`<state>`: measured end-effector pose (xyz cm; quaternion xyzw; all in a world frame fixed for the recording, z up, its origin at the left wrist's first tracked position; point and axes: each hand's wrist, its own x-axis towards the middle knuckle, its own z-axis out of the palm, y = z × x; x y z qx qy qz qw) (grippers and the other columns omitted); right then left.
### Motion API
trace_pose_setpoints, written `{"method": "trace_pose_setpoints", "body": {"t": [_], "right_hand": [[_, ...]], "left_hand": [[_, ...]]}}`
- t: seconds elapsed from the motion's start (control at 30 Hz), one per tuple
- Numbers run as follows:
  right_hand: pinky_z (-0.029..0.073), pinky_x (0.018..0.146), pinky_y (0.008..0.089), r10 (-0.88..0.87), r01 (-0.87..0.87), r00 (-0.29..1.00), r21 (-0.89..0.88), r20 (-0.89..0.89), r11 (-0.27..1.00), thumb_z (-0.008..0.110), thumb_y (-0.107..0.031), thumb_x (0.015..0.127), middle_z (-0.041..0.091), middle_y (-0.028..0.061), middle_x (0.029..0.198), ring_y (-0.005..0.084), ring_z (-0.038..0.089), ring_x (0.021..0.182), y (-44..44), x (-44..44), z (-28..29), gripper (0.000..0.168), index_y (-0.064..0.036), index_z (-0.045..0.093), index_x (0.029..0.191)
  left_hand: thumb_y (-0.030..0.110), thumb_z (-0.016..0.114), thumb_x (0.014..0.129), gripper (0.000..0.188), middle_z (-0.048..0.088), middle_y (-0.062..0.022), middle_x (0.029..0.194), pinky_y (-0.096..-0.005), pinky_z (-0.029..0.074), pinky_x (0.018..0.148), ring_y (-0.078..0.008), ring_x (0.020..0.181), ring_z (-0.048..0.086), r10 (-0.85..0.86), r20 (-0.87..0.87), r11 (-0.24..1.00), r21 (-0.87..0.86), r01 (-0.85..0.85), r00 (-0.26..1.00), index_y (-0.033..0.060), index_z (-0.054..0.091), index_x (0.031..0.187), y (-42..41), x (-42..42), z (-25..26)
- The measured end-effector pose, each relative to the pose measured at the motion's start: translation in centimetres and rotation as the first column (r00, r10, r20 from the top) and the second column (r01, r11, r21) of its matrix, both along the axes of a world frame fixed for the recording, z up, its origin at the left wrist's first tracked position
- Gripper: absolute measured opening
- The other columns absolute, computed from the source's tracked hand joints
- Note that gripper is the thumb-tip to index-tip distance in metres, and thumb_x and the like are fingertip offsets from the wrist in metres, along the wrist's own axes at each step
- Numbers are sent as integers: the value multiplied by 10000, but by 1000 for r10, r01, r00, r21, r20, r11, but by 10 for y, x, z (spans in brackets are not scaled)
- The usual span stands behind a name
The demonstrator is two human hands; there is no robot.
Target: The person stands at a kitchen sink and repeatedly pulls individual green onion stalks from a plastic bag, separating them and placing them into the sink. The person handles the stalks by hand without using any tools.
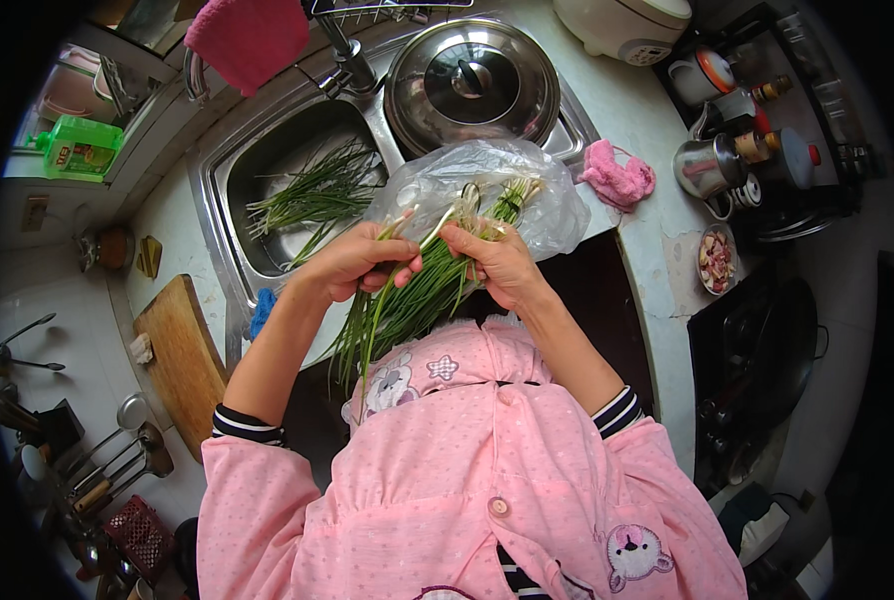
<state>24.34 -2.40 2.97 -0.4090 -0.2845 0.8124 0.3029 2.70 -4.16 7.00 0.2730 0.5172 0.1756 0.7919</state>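
My left hand (372, 262) holds a few thin green chive stalks near their pale root ends, and the leaves hang down over the counter edge. Close beside it on the right, my right hand (496, 259) pinches the white end of a stalk and some thin husk. Under both hands lies a thick bunch of chives (424, 300), with a tied bundle of white ends (518, 196) on a clear plastic bag (484, 161). More loose chives (319, 187) lie in the left basin of the steel sink (241, 135).
A large lidded steel pot (473, 90) covers the right basin. A pink cloth (616, 176) and a bowl of chopped food (717, 259) are on the right counter. A wooden cutting board (181, 360) lies left, near a blue cloth (263, 311). The faucet (353, 67) stands behind the sink.
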Motion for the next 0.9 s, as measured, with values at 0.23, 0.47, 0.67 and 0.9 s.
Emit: {"method": "trace_pose_setpoints", "body": {"t": [0.23, 0.47, 0.67, 0.9], "right_hand": [[309, 441, 175, 18, -17, 999, 17, -49, 1000, 658, -160, 879, 584, -24, 720, 21, 423, 518, 2, 8, 0, 94, -76, 628, 851], [327, 435, 176, -188, 154, 958, -162, -217, 975, 628, -125, 882, 655, 42, 827, 26, 403, 509, 6, 14, -13, 74, -52, 622, 889], [328, 459, 169, -134, 121, 979, -91, -154, 988, 645, -74, 866, 653, 45, 850, 27, 445, 556, 3, 13, -15, 83, -42, 619, 937], [333, 466, 174, 62, -63, 995, -23, -73, 998, 686, -95, 855, 640, 16, 831, 23, 474, 573, 1, 6, 2, 141, -57, 628, 978]], "left_hand": [[214, 605, 904, 203, 579, -27, 592, -188, 194, 340, -23, 367, 337, -10, 14, 1000, -8, 10, 1000, 32, 634, 818, -2, 5, -1], [212, 611, 905, 209, 580, -29, 589, -184, 194, 335, -21, 367, 348, 7, 14, 1000, -12, -7, 1000, 30, 636, 805, -3, -3, -1], [209, 627, 887, 201, 591, -18, 593, -190, 211, 344, -25, 373, 361, -3, -60, 998, 62, 7, 998, 31, 644, 795, -3, -3, 3], [211, 662, 863, 197, 610, -25, 607, -190, 234, 354, -21, 385, 380, 14, -196, 976, 214, 28, 981, 33, 651, 780, -3, 8, 6]]}}
